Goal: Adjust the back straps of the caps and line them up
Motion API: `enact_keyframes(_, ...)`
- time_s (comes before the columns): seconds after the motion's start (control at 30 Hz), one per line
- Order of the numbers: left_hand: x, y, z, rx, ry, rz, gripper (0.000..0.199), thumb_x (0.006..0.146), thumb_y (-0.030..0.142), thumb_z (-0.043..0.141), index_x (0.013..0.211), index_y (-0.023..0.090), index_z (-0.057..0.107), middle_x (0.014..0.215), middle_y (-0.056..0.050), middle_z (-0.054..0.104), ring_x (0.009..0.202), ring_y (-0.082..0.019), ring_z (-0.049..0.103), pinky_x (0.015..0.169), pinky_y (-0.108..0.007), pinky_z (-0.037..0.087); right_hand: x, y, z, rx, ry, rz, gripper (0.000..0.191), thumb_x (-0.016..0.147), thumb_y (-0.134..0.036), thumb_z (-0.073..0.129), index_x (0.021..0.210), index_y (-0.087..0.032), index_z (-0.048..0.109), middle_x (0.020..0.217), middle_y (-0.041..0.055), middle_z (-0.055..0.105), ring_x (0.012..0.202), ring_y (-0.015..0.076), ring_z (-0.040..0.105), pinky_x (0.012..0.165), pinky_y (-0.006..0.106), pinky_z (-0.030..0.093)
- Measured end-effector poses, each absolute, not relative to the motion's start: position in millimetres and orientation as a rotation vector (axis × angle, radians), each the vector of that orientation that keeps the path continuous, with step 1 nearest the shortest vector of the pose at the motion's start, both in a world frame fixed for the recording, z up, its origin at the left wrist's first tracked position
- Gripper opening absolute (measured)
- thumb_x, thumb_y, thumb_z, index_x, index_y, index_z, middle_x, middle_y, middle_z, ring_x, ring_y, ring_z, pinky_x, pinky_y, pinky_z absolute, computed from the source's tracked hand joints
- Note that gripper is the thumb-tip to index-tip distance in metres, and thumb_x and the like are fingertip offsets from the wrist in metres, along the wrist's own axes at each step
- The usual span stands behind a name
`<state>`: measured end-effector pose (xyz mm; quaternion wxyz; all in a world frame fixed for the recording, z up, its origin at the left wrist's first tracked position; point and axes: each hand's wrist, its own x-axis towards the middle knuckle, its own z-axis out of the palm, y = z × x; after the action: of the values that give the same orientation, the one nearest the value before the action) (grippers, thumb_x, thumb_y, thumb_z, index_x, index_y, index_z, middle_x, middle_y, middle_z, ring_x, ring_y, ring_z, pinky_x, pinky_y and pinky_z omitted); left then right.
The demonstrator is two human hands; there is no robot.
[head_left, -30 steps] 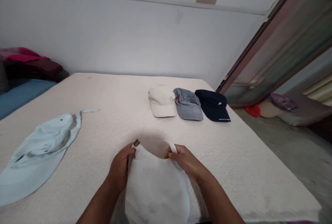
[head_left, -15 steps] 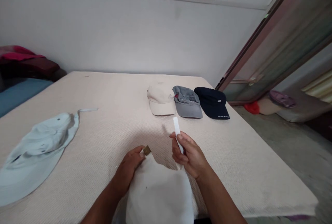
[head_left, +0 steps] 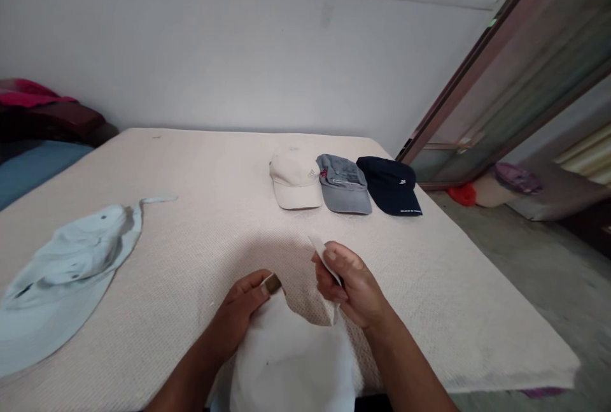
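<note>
A white cap point(head_left: 293, 361) is at the table's near edge, its back opening facing away from me. My left hand point(head_left: 241, 310) pinches the cap's left back edge, beside a brass-coloured buckle point(head_left: 272, 284). Between the thumb and fingers of my right hand point(head_left: 351, 281) is the cap's loose white strap point(head_left: 319, 248), its free end pointing up and to the left. The strap and the buckle are apart. The lower part of the cap runs out of view at the bottom.
A light blue cap point(head_left: 71, 272) lies at the left with its strap undone. Further back stand a cream cap point(head_left: 294, 176), a grey cap point(head_left: 344, 184) and a navy cap point(head_left: 389, 184) in a row. Behind the cloth-covered table point(head_left: 200, 163) is a pale wall point(head_left: 214, 62).
The strap's free end has tipped lower and to the left in my right hand. My left hand has shifted slightly, its thumb now at the buckle.
</note>
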<state>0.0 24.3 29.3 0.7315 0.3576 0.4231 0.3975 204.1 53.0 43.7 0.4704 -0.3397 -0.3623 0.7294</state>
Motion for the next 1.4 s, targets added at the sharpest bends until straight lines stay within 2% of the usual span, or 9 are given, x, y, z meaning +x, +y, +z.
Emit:
enact_keyframes(0.2, 0, 25, 30, 0.743, 0.926, 0.889, 0.018, 0.076, 0.033, 0.061, 0.071, 0.016, 0.059, 0.056, 0.004, 0.046, 0.047, -0.007, 0.036, 0.045, -0.018, 0.028, 197, 52, 40, -0.881, -0.906, 1.861, 0.022, 0.077, -0.031, 0.062, 0.068, -0.012, 0.058, 0.053, -0.0034, 0.046, 0.041, 0.0029, 0.030, 0.039, 0.019, 0.016)
enact_keyframes(0.33, -2, 23, 29, 0.707, 0.867, 0.867, 0.023, 0.077, 0.037, 0.061, 0.068, 0.016, 0.058, 0.049, 0.006, 0.038, 0.042, -0.006, 0.028, 0.040, -0.018, 0.022, 190, 46, 38, -0.829, -0.969, 1.969, 0.021, 0.078, -0.029, 0.062, 0.067, -0.012, 0.057, 0.048, -0.0060, 0.040, 0.039, 0.0026, 0.027, 0.040, 0.019, 0.016)
enact_keyframes(0.53, -2, 22, 27, 0.680, 0.850, 0.840, 0.024, 0.076, 0.038, 0.063, 0.067, 0.016, 0.060, 0.051, 0.004, 0.043, 0.041, -0.005, 0.029, 0.041, -0.019, 0.022, 184, 45, 38, -0.840, -1.025, 2.009, 0.021, 0.076, -0.031, 0.064, 0.066, -0.013, 0.058, 0.048, -0.0057, 0.043, 0.040, 0.0033, 0.029, 0.039, 0.018, 0.017)
enact_keyframes(0.7, -3, 22, 25, 0.707, 0.830, 0.837, 0.025, 0.073, 0.039, 0.065, 0.068, 0.016, 0.060, 0.049, 0.006, 0.041, 0.039, -0.005, 0.027, 0.038, -0.018, 0.019, 184, 46, 37, -0.853, -1.047, 2.008, 0.019, 0.077, -0.029, 0.063, 0.066, -0.013, 0.059, 0.048, -0.0059, 0.043, 0.040, 0.0036, 0.030, 0.039, 0.018, 0.018)
enact_keyframes(1.23, -6, 21, 24, 0.870, 0.939, 0.706, 0.029, 0.079, 0.043, 0.059, 0.068, 0.016, 0.059, 0.048, 0.006, 0.033, 0.042, -0.006, 0.023, 0.041, -0.020, 0.015, 198, 46, 34, -0.885, -1.234, 2.064, 0.019, 0.079, -0.029, 0.061, 0.070, -0.013, 0.057, 0.055, -0.0041, 0.047, 0.044, 0.0039, 0.034, 0.043, 0.018, 0.021)
enact_keyframes(1.4, -4, 22, 27, 1.023, 0.981, 0.666, 0.031, 0.081, 0.044, 0.055, 0.071, 0.016, 0.064, 0.056, 0.004, 0.039, 0.051, -0.009, 0.030, 0.047, -0.022, 0.022, 199, 46, 41, -0.979, -1.328, 2.057, 0.021, 0.078, -0.030, 0.062, 0.066, -0.013, 0.057, 0.052, -0.0047, 0.046, 0.044, 0.0044, 0.035, 0.042, 0.018, 0.022)
